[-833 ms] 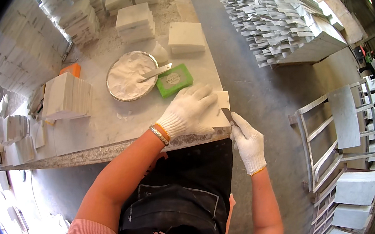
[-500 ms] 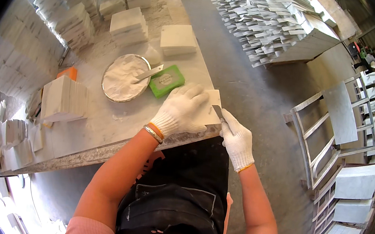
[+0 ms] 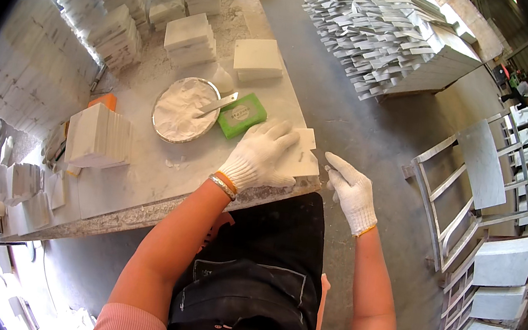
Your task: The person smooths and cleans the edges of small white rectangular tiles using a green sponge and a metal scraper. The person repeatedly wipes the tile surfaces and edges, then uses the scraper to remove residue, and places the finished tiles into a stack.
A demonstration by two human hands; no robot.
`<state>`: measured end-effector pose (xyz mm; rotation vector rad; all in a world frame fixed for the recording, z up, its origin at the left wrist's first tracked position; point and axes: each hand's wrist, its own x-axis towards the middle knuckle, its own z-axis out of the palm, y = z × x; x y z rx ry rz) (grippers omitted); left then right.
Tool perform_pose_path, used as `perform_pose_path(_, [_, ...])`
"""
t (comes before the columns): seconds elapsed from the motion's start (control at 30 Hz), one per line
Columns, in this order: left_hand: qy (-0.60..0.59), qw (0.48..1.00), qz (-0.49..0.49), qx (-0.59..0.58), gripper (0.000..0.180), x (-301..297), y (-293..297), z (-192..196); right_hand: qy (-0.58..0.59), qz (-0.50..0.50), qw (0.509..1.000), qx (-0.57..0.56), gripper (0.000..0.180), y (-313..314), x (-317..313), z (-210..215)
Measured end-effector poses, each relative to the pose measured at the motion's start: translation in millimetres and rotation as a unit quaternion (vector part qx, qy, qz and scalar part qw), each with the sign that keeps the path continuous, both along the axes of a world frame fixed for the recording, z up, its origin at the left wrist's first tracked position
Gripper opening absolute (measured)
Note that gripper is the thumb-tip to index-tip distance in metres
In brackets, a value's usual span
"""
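Note:
My left hand (image 3: 262, 151), in a white knit glove, lies spread and flat on a pale stone tile (image 3: 299, 160) at the table's right corner. Its fingers cover much of the tile. My right hand (image 3: 351, 192), gloved too, hangs just off the table edge, apart from the tile. The index finger points out while the others curl; what they hold is too small to make out. Beyond my left hand lie a green block (image 3: 242, 115) and a round pan of white powder (image 3: 155, 119), with a metal scraper (image 3: 220, 103) stuck in the powder.
Stacked tiles (image 3: 97, 138) stand at the left, beside an orange object (image 3: 103, 102). More tile stacks (image 3: 190, 40) (image 3: 257, 58) rise farther back. Across the floor are a large pile of stone strips (image 3: 384, 44) and a metal rack (image 3: 434, 199) bearing slabs.
My right hand has moved right, away from the tile's edge. The dark flat blade seen in its fingers earlier no longer shows clearly. My left hand stays on the tile.

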<state>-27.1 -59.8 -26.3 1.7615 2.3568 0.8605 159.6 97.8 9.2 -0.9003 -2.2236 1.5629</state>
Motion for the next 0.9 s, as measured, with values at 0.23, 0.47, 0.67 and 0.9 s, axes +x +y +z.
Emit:
perform_pose_path(0.23, [-0.013, 1.000, -0.002, -0.028, 0.081, 0.4, -0.1, 6.6, 0.000, 0.050, 0.999, 0.021, 0.033, -2.8, -5.8, -19.1])
perform_pose_path(0.47, [0.012, 1.000, 0.006, 0.013, 0.081, -1.3, -0.7, -3.9, -0.010, 0.051, 0.998, 0.041, 0.031, -9.7, -3.9, -14.3])
perform_pose_path(0.67, [0.011, 1.000, 0.011, 0.012, 0.080, 1.0, -0.3, -1.6, 0.000, 0.025, 0.999, 0.033, 0.033, -15.8, -3.8, -26.0])
perform_pose_path(0.9, [0.005, 1.000, 0.003, 0.014, 0.078, -1.9, 0.1, -1.4, -0.024, 0.003, 1.000, -0.003, 0.031, -13.6, -10.4, -5.9])
